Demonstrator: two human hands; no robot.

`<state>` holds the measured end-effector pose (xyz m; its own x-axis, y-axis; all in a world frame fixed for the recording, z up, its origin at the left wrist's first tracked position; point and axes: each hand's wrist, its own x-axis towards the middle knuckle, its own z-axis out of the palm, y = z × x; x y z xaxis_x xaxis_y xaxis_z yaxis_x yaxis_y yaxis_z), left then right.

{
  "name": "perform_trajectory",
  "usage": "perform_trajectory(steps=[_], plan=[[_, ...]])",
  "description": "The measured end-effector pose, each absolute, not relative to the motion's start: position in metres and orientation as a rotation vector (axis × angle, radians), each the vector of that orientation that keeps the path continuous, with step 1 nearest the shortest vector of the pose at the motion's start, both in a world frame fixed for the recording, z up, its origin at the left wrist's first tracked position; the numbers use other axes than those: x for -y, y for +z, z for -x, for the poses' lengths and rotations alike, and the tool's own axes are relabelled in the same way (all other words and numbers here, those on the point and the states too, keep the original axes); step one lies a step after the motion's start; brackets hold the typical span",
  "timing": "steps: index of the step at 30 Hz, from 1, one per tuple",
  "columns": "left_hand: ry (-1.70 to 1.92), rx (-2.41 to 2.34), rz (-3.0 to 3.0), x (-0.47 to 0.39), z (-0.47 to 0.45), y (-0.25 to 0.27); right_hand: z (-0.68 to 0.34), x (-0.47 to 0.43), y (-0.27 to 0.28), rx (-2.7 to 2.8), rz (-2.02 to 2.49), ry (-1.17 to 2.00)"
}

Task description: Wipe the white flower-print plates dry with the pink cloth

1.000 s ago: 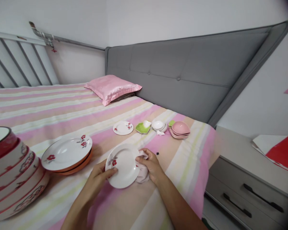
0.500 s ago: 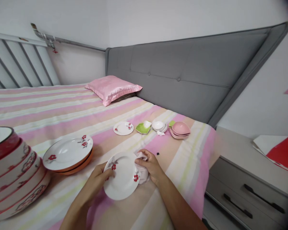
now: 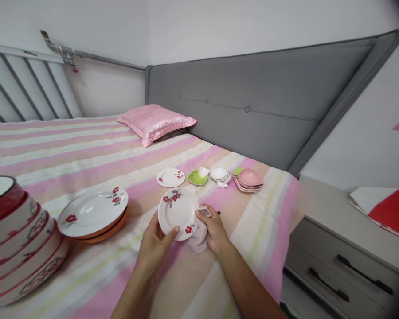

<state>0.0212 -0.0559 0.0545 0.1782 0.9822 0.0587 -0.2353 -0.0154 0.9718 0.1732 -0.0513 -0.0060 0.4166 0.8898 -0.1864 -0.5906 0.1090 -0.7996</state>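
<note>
A small white plate with red flowers (image 3: 179, 215) is tilted up above the bed, gripped at its lower left edge by my left hand (image 3: 158, 237), thumb on the face. My right hand (image 3: 213, 226) pinches a pale cloth (image 3: 198, 237) against the plate's right rim; the cloth hangs down below the fingers. Just beyond the held plate lies a matching flowered plate (image 3: 170, 177). Beside it are a green leaf-shaped dish (image 3: 197, 178), a stack of small white dishes (image 3: 219, 173) and a stack of pink dishes (image 3: 251, 178).
A tall stack of red-and-white bowls (image 3: 20, 252) stands at the left, next to larger flowered plates (image 3: 95, 210) piled on orange ones. A pink pillow (image 3: 156, 122) rests near the grey headboard (image 3: 239, 97). Right of the bed stands a drawer cabinet (image 3: 349, 230).
The plate has moved up and to the right and has turned, its flower sprigs now at the top and lower right. My left hand moved with it; the cloth stays at its right rim.
</note>
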Motion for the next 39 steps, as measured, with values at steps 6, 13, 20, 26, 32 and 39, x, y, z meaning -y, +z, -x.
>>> perform_trajectory(steps=[6,13,20,26,32,39], plan=[[1.065,-0.937,-1.282,0.049,-0.007,0.053,-0.172,0.054,-0.004,0.422,0.952,1.157],[0.976,-0.995,-1.247,0.047,0.005,0.063,-0.17,0.057,0.0,0.482,0.941,1.199],[0.944,-1.13,-1.253,0.046,0.012,0.07,-0.168,0.06,0.005,0.622,0.939,1.256],[0.855,-1.174,-1.3,0.044,0.021,0.07,-0.167,0.063,0.005,0.734,0.979,1.255],[0.716,-1.13,-1.322,0.043,0.027,0.068,-0.168,0.064,0.006,0.816,1.002,1.274],[0.841,-1.079,-1.115,0.046,0.019,0.073,-0.169,0.063,0.006,0.724,0.945,1.271]])
